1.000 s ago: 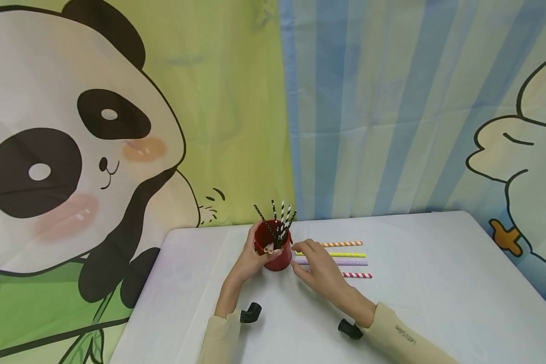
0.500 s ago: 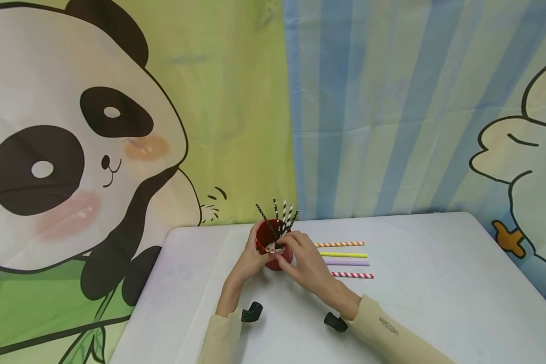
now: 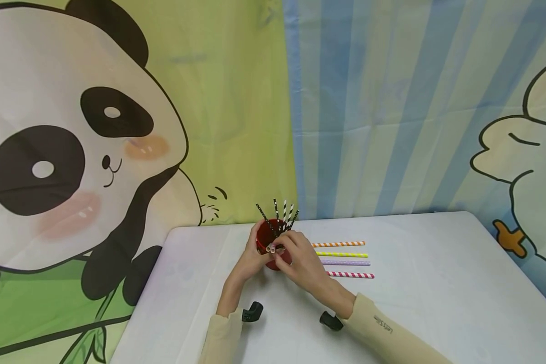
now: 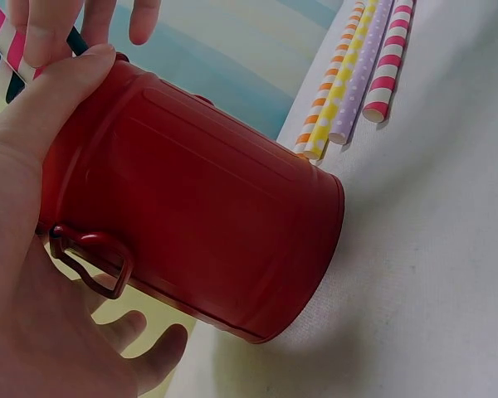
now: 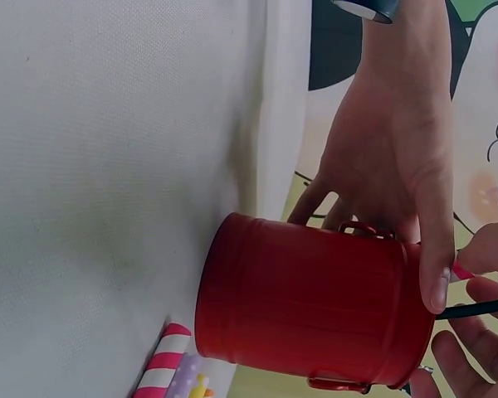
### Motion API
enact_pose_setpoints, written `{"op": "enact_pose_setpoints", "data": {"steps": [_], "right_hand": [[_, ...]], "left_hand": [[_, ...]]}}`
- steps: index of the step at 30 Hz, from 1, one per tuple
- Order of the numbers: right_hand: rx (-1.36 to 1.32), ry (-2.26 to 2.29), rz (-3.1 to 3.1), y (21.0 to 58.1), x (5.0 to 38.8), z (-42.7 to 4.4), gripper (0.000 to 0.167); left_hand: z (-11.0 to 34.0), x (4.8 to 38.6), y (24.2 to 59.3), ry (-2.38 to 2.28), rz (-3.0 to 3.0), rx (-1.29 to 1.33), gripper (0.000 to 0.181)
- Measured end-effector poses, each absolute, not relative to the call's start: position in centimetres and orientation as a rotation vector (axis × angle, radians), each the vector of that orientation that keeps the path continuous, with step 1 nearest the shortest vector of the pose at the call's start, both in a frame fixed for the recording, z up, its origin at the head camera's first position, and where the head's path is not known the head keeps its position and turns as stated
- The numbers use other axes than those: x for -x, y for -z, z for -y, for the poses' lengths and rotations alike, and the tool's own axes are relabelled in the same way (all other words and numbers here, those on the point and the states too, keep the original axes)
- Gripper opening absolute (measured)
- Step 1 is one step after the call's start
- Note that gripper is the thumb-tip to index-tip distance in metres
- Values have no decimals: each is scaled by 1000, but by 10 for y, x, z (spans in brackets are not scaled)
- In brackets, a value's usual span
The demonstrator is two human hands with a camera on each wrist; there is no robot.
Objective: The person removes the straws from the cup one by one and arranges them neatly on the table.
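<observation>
From the head view, we find the red pail [image 3: 282, 264] on the near side of the black-and-white straws' tips, at the left of the row on the tabletop [image 3: 414, 288]. Our left hand [image 3: 251, 259] wraps its left side; our right hand [image 3: 303, 261] bends over the right rim, thumb and forefinger close together. Whether they pinch a straw we cannot tell. The black-and-white straws [image 3: 288, 215] lean out; to the right lie the orange-striped straw [image 3: 343, 244], yellow straw [image 3: 348, 254], lilac straw [image 3: 348, 263] and red-striped straw [image 3: 355, 275], their left ends hidden.

From the left wrist, we see our left thumb on the wall by the rim. The pail looks like thin painted metal: stiff, light, probably slick, so we judge a wrap below the rim safer than its small loop handle [image 4: 102, 240]. A pink-striped straw [image 4: 18, 50] is mostly cut off.

From the right wrist, a dark straw [image 5: 469, 310] shows at the rim, but the right hand is cropped. The straws look like paper, light and easily crushed; a gentle mid-length pinch should suit them. The pail's inside stays out of sight.
</observation>
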State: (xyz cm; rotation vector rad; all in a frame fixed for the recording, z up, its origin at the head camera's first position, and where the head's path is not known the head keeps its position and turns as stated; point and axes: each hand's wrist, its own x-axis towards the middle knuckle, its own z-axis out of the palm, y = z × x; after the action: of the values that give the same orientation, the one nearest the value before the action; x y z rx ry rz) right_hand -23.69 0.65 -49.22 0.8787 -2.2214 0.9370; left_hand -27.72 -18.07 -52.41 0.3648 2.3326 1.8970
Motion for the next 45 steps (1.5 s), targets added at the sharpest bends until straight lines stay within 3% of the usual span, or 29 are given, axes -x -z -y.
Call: {"op": "enact_pose_setpoints", "data": {"steps": [9, 30, 45], "right_hand": [[-878, -927, 2208, 493, 237, -6, 20], [-862, -948, 2234, 493, 238, -5, 17], [-835, -1007, 2193, 483, 231, -10, 15]], "left_hand": [[179, 261, 494, -1882, -2293, -394, 96], [182, 275, 524, -1889, -2346, -361, 96], [177, 258, 491, -1856, -2343, -376, 98]]}}
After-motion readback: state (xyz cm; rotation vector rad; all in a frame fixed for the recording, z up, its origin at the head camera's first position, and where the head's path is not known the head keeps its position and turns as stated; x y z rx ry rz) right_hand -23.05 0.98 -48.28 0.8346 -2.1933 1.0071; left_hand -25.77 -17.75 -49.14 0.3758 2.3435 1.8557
